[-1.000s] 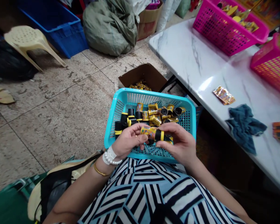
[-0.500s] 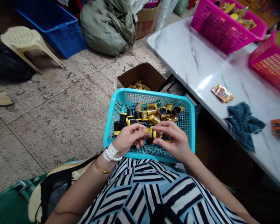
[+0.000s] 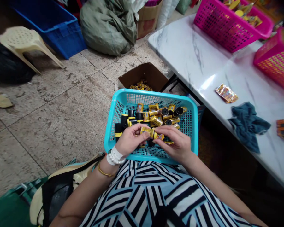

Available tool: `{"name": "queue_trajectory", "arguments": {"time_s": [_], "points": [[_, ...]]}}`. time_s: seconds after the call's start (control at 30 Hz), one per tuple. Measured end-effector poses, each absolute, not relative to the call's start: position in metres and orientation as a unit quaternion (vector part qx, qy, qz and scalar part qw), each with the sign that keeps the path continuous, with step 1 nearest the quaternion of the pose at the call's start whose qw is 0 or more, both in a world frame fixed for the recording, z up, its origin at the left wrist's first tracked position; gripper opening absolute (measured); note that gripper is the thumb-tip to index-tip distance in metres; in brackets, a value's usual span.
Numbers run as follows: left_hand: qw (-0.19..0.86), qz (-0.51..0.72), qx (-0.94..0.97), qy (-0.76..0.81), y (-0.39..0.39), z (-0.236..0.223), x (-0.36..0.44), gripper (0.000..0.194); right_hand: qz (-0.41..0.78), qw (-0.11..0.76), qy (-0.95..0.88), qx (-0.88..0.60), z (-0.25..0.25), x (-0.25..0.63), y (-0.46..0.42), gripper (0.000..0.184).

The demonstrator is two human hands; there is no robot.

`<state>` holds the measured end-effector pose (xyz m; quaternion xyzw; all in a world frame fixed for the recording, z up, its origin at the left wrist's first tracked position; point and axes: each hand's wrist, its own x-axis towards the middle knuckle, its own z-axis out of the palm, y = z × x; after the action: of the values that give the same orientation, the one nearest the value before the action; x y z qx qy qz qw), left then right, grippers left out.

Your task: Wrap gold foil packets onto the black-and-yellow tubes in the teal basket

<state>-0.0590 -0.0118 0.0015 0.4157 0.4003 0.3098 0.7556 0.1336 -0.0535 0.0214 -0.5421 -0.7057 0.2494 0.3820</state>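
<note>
A turquoise mesh basket (image 3: pixel 190 126) rests on my lap and holds several small black-and-yellow tubes (image 3: pixel 156 115). Over its near half, both my hands grip one small tube with a gold printed wrapper (image 3: pixel 149 131). My left hand (image 3: pixel 130 140) pinches the tube's left end. My right hand (image 3: pixel 176 143) closes its fingertips on the right end, where the wrapper (image 3: pixel 160 136) sticks out. A pearl bracelet and a gold bangle sit on my left wrist.
A white marble-look table (image 3: pixel 198 60) stands at the right with two pink baskets (image 3: pixel 227 28), a gold wrapper (image 3: pixel 226 93) and a blue cloth (image 3: pixel 248 124). On the floor are a cardboard box of small gold pieces (image 3: pixel 142 78), a blue crate (image 3: pixel 59 28), a beige stool (image 3: pixel 23 41) and a green sack (image 3: pixel 109 25).
The black yellow-rimmed end of the tube seen a second ago no longer shows; the tube looks shorter between my fingers. Both hands have moved a little farther over the basket.
</note>
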Motion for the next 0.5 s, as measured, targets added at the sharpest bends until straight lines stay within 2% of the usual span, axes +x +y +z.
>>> {"name": "queue_trajectory", "arguments": {"time_s": [0.13,0.23,0.4,0.5], "points": [[0.698,0.357,0.489,0.383,-0.013,0.004,-0.057,0.022,0.442,0.418,-0.535,-0.586,0.014,0.13,-0.053,0.023],[0.678,0.347,0.53,0.373,-0.015,0.007,-0.053,0.021,0.555,0.404,-0.434,-0.584,0.009,0.13,-0.051,0.027],[0.722,0.343,0.452,0.396,-0.013,0.002,-0.051,0.036,0.577,0.413,-0.395,-0.584,0.008,0.133,-0.047,0.03],[0.775,0.304,0.381,0.403,-0.012,-0.005,-0.052,0.034,0.608,0.412,-0.411,-0.541,0.01,0.138,-0.048,0.036]]}}
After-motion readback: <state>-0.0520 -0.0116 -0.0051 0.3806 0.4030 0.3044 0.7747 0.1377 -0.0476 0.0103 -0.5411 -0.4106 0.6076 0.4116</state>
